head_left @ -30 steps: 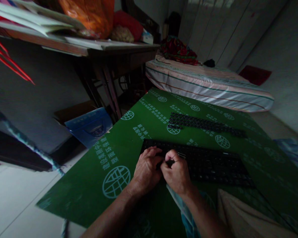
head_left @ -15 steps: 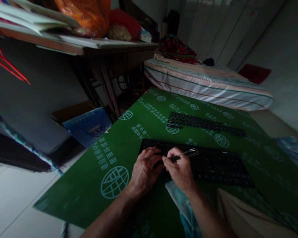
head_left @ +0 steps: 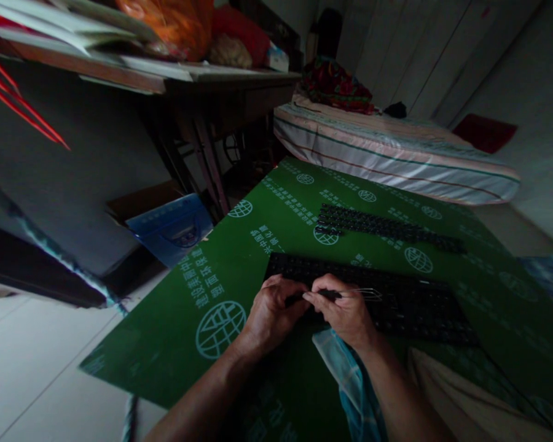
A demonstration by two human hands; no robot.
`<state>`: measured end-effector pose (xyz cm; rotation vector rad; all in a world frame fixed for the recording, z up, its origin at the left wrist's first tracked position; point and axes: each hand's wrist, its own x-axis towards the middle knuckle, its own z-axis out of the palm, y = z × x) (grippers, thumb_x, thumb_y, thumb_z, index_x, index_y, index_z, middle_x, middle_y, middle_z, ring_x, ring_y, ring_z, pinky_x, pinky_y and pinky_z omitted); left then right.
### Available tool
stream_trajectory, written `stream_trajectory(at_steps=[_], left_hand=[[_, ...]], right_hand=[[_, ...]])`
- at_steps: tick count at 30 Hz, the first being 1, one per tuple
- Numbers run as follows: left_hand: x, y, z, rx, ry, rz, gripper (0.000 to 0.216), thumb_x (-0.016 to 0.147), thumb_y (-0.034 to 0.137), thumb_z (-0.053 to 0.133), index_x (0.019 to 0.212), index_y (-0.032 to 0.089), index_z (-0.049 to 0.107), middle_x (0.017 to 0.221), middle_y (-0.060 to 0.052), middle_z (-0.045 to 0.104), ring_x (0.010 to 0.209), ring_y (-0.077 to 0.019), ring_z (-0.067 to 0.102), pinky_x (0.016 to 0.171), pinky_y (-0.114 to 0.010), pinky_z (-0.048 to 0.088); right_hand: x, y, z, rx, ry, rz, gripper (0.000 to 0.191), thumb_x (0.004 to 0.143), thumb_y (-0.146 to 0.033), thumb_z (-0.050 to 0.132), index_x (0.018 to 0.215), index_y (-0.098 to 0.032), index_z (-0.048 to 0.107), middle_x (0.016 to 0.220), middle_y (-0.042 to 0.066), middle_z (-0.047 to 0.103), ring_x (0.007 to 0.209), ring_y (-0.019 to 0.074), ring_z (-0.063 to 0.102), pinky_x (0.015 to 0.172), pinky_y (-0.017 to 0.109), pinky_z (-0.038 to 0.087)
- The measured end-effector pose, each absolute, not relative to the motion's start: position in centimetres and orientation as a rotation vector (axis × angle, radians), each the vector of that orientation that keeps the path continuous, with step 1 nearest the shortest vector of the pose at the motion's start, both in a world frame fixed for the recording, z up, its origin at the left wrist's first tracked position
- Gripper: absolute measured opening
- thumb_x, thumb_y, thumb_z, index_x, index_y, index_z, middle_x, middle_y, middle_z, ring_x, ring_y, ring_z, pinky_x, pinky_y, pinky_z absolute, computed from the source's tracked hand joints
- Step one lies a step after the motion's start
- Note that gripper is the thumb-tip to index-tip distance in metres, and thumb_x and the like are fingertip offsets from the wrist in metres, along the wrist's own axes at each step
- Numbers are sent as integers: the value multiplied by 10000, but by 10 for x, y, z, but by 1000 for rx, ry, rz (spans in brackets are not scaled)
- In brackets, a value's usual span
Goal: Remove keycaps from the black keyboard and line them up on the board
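A black keyboard (head_left: 415,307) lies on the green printed board, its keys facing up; my hands cover part of its left half. In my right hand (head_left: 345,307) is a wire keycap puller (head_left: 368,293), gripped by its dark handle, the thin wire loops pointing right over the keys. My left hand (head_left: 274,307) is closed at the keyboard's left end, thumb and fingertips pinched together close to the right fingertips. Something small and dark shows between them, too dim to name. Beyond the keyboard, loose black keycaps (head_left: 387,227) sit in rows.
The green board (head_left: 166,368) is the work surface. A cloth with blue checks (head_left: 350,380) hangs under my right forearm. A blue bag (head_left: 172,227) stands left of the board, below a cluttered desk (head_left: 212,77). A bed (head_left: 396,147) stands behind. A cable runs off the keyboard's right end.
The whole view has shifted slightly, so everything sits a little further right. The puller's wire loops now tilt lower, nearly level. Both hands stay together at the keyboard's left part.
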<state>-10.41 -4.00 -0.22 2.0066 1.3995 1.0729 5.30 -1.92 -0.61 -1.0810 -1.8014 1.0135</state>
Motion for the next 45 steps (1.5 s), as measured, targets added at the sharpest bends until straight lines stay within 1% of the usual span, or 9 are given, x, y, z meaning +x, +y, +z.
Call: stream_trajectory(at_steps=[5, 9, 11, 13, 16, 18, 26, 34, 45], left_hand=[[-106, -41, -11, 1777, 1501, 1161, 239, 713, 189, 656, 952, 196, 654, 797, -14, 671, 753, -172, 629, 695, -290, 500], [-108, -42, -14, 1684, 1493, 1209, 173, 716, 230, 671, 884, 196, 651, 814, -11, 681, 756, -165, 643, 693, -278, 515], [-109, -42, -14, 1668, 1475, 1232, 149, 712, 255, 681, 846, 196, 653, 784, -5, 674, 738, -162, 641, 676, -270, 514], [-109, -43, -14, 1651, 1450, 1245, 151, 712, 274, 685, 835, 192, 655, 772, -6, 668, 737, -163, 640, 661, -265, 510], [-110, -43, -13, 1625, 1425, 1237, 162, 709, 279, 691, 837, 186, 655, 758, -4, 661, 726, -159, 635, 643, -256, 503], [-110, -43, -13, 1610, 1422, 1223, 167, 706, 278, 695, 835, 181, 655, 746, -2, 655, 706, -152, 629, 627, -246, 495], [-109, -44, -7, 1527, 1376, 1203, 171, 693, 265, 711, 814, 156, 656, 722, -4, 641, 670, -136, 607, 611, -225, 471], [-113, -45, -6, 1579, 1323, 1218, 106, 752, 228, 657, 828, 156, 675, 781, -18, 651, 740, -139, 617, 684, -231, 479], [-113, -46, -6, 1541, 1292, 1193, 120, 759, 217, 637, 856, 147, 645, 798, -18, 654, 740, -134, 628, 682, -225, 506]], right_hand=[[54, -20, 0, -1089, -1600, 1217, 277, 833, -415, 529, 941, -177, 622, 502, -48, 525, 353, 62, 444, 354, 170, 348], [56, -19, 2, -1139, -1504, 1241, 350, 879, -434, 444, 1070, -177, 584, 528, -40, 565, 354, 75, 494, 373, 180, 403], [58, -19, 2, -1100, -1546, 1169, 301, 891, -391, 434, 1033, -178, 591, 628, -7, 623, 446, 91, 563, 452, 200, 467], [59, -18, 2, -1042, -1658, 1056, 217, 880, -314, 469, 973, -178, 609, 772, 34, 670, 613, 118, 629, 581, 227, 514], [59, -18, 2, -972, -1825, 882, 140, 828, -193, 535, 932, -188, 628, 912, 55, 687, 828, 150, 646, 752, 263, 518], [58, -18, 3, -906, -1884, 801, 153, 796, -139, 551, 915, -197, 627, 948, 48, 687, 878, 153, 644, 796, 266, 513], [57, -19, 1, -826, -1945, 724, 206, 764, -68, 554, 902, -209, 613, 921, 30, 689, 859, 137, 650, 787, 236, 517], [57, -19, -1, -844, -1948, 719, 173, 768, -113, 595, 913, -206, 607, 914, 29, 676, 819, 133, 640, 757, 230, 515], [56, -20, 3, -831, -2021, 601, 207, 769, -87, 573, 930, -217, 587, 884, 24, 656, 797, 131, 620, 741, 239, 513]])
